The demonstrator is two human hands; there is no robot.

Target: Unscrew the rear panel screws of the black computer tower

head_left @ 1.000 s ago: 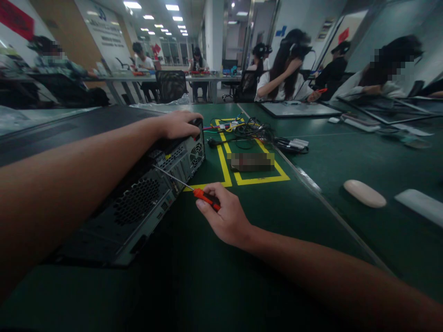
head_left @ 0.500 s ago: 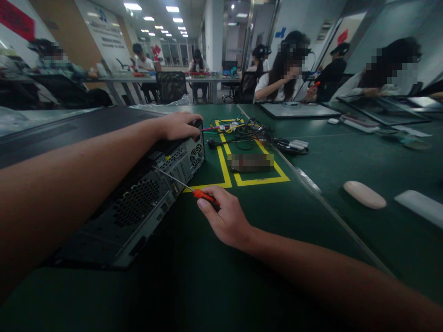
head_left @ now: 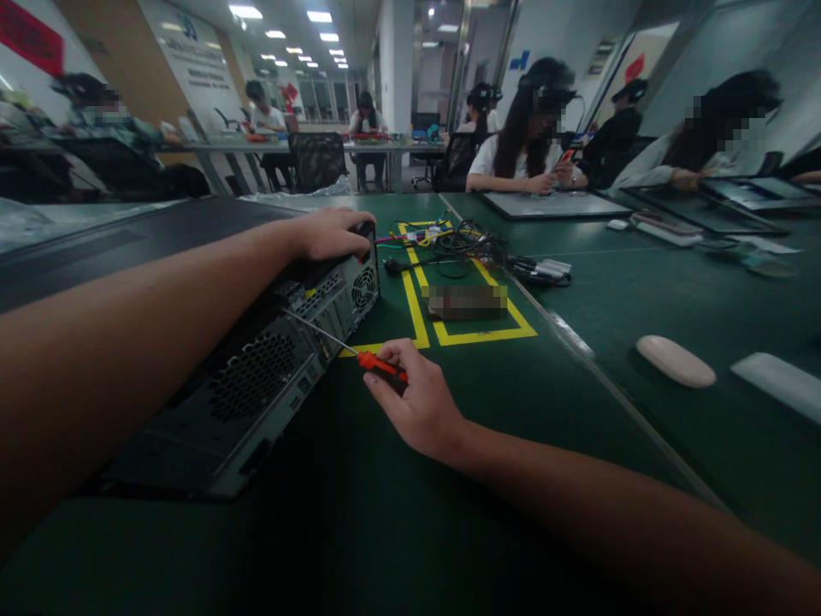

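Note:
A black desktop computer case (head_left: 256, 376) lies at the left with its rear panel, vents and ports facing me. My left hand (head_left: 333, 234) grips its top far corner, fingers curled over the edge and the thumb low on the rear side. In my right hand (head_left: 414, 398) is a screwdriver (head_left: 378, 366) with an orange and black handle, pinched between thumb and fingers. Its thin shaft slants up and left, the tip touching the rear panel near the expansion slots. The exact spot under the tip is too small to make out.
Beyond the case lie tangled cables (head_left: 471, 244) and a blurred dark block (head_left: 466, 303) within yellow tape (head_left: 487, 336). To the right are a beige rounded object (head_left: 676, 361) and a white one (head_left: 779, 385). Across the table, people work on flat panels (head_left: 555, 205).
My right fingers have shifted slightly on the screwdriver handle, while its tip stays at the same spot. My left hand and the case have not moved. A person opposite has lowered a hand.

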